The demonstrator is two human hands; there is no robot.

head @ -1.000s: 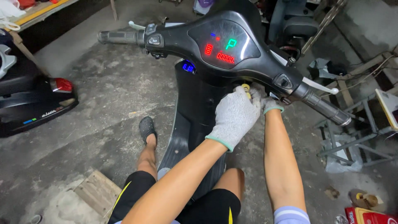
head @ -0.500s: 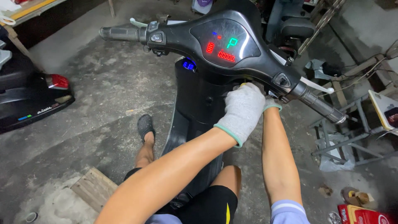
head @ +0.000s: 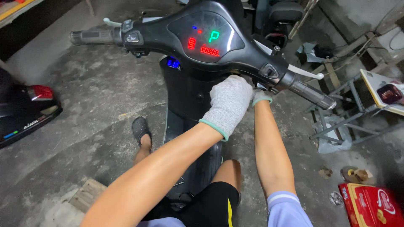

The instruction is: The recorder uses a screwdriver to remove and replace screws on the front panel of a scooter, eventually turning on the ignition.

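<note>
I sit astride a black scooter (head: 189, 96). Its handlebar head (head: 206, 38) carries a lit display with red and green symbols. My left hand (head: 229, 105), in a grey knit glove with a green cuff, is pressed up under the handlebar head just right of the steering column, back toward me and fingers curled out of sight. My right hand (head: 261, 96), gloved the same way, reaches up beside it under the right switch housing (head: 269, 70); only its cuff and wrist show. Whatever either hand touches is hidden.
The left grip (head: 90, 37) and the right grip (head: 309, 93) with its white brake lever stick out sideways. A second black scooter's tail (head: 25, 109) is at the left. A metal frame (head: 336, 113) stands at the right, with a red box (head: 370, 204) on the concrete floor nearby.
Both hands have pushed further up under the handlebar head. A small yellow thing seen by my left fingers a second ago is now hidden.
</note>
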